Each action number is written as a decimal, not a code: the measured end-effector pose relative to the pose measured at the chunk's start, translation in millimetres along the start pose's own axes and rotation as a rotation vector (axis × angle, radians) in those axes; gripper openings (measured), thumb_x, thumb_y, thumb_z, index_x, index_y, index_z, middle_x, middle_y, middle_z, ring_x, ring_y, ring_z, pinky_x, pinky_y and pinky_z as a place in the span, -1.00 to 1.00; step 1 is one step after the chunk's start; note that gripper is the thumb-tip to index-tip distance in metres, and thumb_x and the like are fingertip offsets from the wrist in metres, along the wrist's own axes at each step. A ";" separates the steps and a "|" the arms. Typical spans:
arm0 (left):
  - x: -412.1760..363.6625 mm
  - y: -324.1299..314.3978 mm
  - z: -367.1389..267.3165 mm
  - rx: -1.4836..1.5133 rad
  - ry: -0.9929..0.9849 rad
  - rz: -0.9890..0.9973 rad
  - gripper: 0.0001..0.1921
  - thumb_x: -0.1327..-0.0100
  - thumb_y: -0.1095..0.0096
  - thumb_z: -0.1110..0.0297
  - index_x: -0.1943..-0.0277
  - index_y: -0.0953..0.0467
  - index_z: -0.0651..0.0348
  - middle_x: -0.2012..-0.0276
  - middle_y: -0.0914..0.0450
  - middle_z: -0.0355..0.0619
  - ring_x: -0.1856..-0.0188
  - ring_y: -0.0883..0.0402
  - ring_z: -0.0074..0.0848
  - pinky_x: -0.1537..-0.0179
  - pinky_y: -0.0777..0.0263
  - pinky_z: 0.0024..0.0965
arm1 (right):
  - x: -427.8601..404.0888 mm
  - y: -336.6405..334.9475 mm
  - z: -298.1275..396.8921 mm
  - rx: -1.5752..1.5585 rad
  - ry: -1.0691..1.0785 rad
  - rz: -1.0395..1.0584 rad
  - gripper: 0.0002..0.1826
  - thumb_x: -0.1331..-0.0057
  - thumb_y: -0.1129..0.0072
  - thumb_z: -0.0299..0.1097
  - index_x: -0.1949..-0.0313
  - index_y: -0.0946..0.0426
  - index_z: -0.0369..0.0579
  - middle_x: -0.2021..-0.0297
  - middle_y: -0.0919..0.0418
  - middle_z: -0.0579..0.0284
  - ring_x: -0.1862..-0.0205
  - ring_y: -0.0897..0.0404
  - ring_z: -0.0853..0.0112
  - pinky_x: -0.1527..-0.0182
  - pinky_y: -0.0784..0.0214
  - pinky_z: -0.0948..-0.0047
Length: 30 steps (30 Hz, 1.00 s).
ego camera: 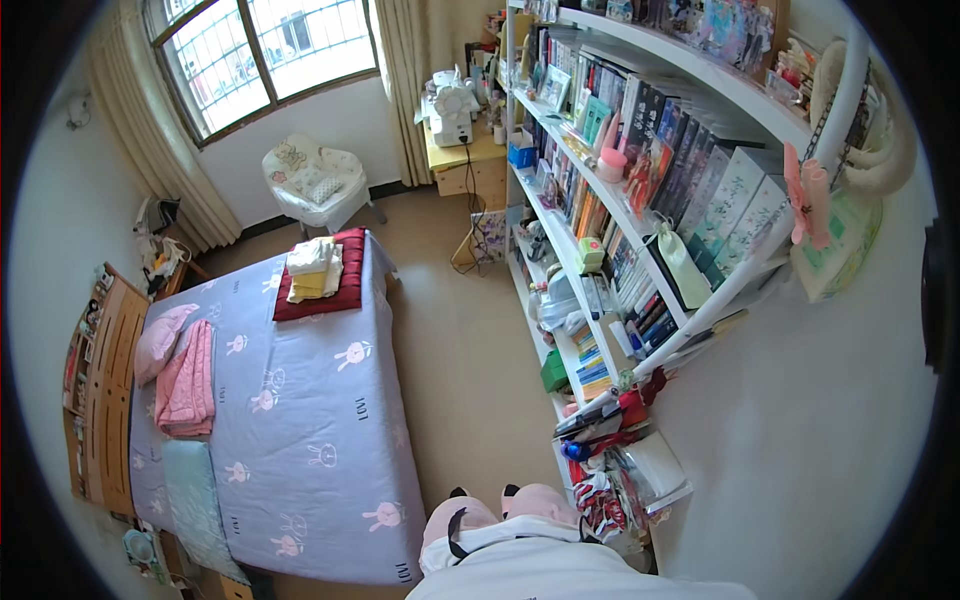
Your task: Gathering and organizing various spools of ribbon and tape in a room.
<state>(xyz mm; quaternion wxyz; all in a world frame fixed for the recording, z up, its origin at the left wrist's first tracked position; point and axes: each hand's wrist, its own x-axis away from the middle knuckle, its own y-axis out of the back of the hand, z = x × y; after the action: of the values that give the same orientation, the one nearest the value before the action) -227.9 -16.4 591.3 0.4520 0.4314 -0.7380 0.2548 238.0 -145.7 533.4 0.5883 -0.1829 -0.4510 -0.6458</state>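
Both of my hands are out of view. Below me show my white top [570, 570] and pink trousers [532, 501]. To the left stands a bed with a lavender rabbit-print sheet [300, 450]. A folded pink quilt [187, 382] lies near the wooden headboard [109, 405], against a pink pillow [161, 341]. A pale blue-green pillow [193, 495] rests nearer to me. On the bed's far corner, a dark red tufted cushion [349, 289] carries a stack of folded white and yellow cloths [313, 270].
A white bookshelf [652, 262] packed with books and trinkets lines the right side. Brown floor [465, 352] runs between it and the bed. Ahead, a covered chair [319, 180] stands below the window [270, 56]. A wooden desk [469, 165] has a cord hanging down to the floor.
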 end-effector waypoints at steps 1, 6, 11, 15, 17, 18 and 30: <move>-0.7 2.0 -1.0 -0.001 -0.002 0.001 -0.65 -0.21 0.06 0.14 0.07 -0.42 0.21 0.16 -0.51 -0.02 0.16 -0.45 -0.41 0.19 -0.32 -0.34 | -0.2 -0.4 2.2 0.003 0.003 -0.002 -0.61 -0.19 0.04 -0.24 0.02 -0.40 -0.15 0.08 -0.50 -0.01 0.06 -0.46 0.24 0.01 -0.27 0.29; -3.3 12.9 -2.8 0.018 -0.006 -0.002 -0.66 -0.21 0.06 0.15 0.09 -0.43 0.21 0.18 -0.52 -0.02 0.19 -0.45 -0.41 0.21 -0.32 -0.34 | -3.6 -5.5 16.4 0.009 0.015 -0.005 -0.61 -0.20 0.05 -0.25 0.02 -0.40 -0.16 0.07 -0.50 -0.01 0.05 -0.46 0.24 0.00 -0.27 0.29; 1.9 20.5 7.8 0.055 0.000 -0.024 -0.67 -0.22 0.06 0.15 0.10 -0.44 0.21 0.20 -0.53 -0.02 0.21 -0.46 -0.42 0.24 -0.33 -0.34 | -10.2 -9.2 29.7 0.018 0.015 0.005 -0.62 -0.20 0.05 -0.25 0.02 -0.40 -0.16 0.07 -0.50 -0.01 0.05 -0.46 0.24 0.00 -0.27 0.29; 4.8 22.0 13.3 0.079 0.012 -0.025 -0.67 -0.22 0.07 0.16 0.12 -0.44 0.21 0.22 -0.53 -0.03 0.24 -0.47 -0.43 0.26 -0.33 -0.34 | -11.1 -7.6 28.4 0.015 -0.028 -0.009 -0.62 -0.21 0.05 -0.26 0.02 -0.40 -0.16 0.07 -0.50 0.00 0.04 -0.46 0.24 0.00 -0.27 0.30; 7.9 23.0 19.2 0.097 0.019 -0.033 -0.68 -0.22 0.07 0.16 0.13 -0.45 0.21 0.22 -0.54 -0.03 0.25 -0.47 -0.43 0.27 -0.34 -0.34 | -14.2 -8.6 29.7 0.022 -0.031 -0.003 -0.62 -0.21 0.06 -0.26 0.02 -0.40 -0.16 0.07 -0.49 0.00 0.04 -0.46 0.25 0.00 -0.27 0.30; 8.9 23.1 20.6 0.104 0.021 -0.037 -0.68 -0.22 0.07 0.16 0.13 -0.45 0.21 0.23 -0.54 -0.03 0.25 -0.47 -0.43 0.28 -0.34 -0.34 | -15.3 -7.7 30.5 0.027 -0.029 -0.004 -0.62 -0.21 0.06 -0.26 0.02 -0.40 -0.16 0.07 -0.49 0.00 0.04 -0.45 0.25 -0.01 -0.26 0.30; -2.6 47.1 14.6 0.092 0.063 -0.003 -0.70 -0.22 0.08 0.17 0.17 -0.47 0.21 0.27 -0.56 -0.03 0.32 -0.49 -0.45 0.35 -0.35 -0.35 | 15.5 -29.5 2.5 0.017 -0.022 -0.016 -0.63 -0.22 0.07 -0.28 0.01 -0.40 -0.16 0.06 -0.49 0.01 0.03 -0.45 0.25 -0.01 -0.26 0.30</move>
<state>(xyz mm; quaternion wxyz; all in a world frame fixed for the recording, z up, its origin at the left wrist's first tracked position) -274.7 -3.1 582.9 0.4551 0.4446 -0.7104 0.3010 206.2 -155.9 535.9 0.5797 -0.1810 -0.4644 -0.6446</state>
